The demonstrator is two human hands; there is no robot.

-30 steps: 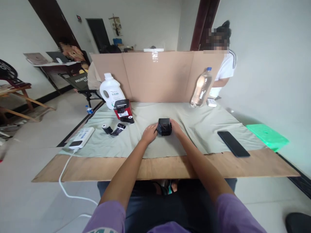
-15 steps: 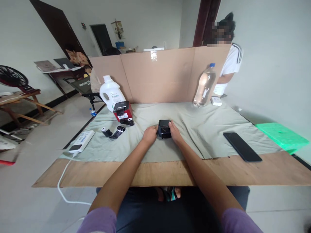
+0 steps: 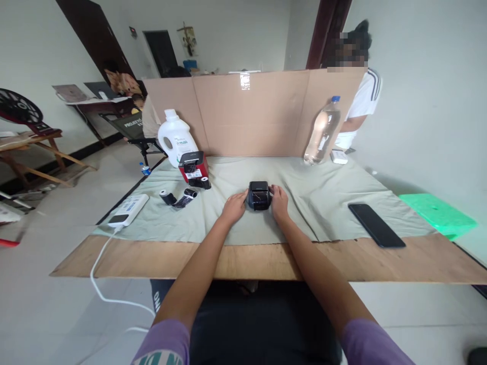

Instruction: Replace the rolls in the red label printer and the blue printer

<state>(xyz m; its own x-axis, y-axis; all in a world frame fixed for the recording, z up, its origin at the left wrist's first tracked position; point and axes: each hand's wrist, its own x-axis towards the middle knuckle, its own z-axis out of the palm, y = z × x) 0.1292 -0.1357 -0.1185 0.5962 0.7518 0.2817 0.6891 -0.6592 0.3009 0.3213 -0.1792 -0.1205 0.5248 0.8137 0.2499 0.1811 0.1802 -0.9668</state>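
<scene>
Pale walls and a light tiled floor surround the worktop in the head view. On it, a greenish-grey cloth runs under the fingers, and a brown cardboard panel stands beyond them. Between the two hands, a small black device sits on the cloth. The left hand is at its left side, fingers reaching forward with the tips against the casing. The right hand is at the opposite side, its fingers bent close to the casing; whether they pinch an edge or merely touch it, I cannot tell.

Left of the left fingers lie two black rolls joined by a strip; beyond these are a red and black box and a white jug. Farther left is a white power strip. Well to the right of the right fingers lies a phone. Beyond those fingers, near the panel, stands a clear bottle with a blue cap.
</scene>
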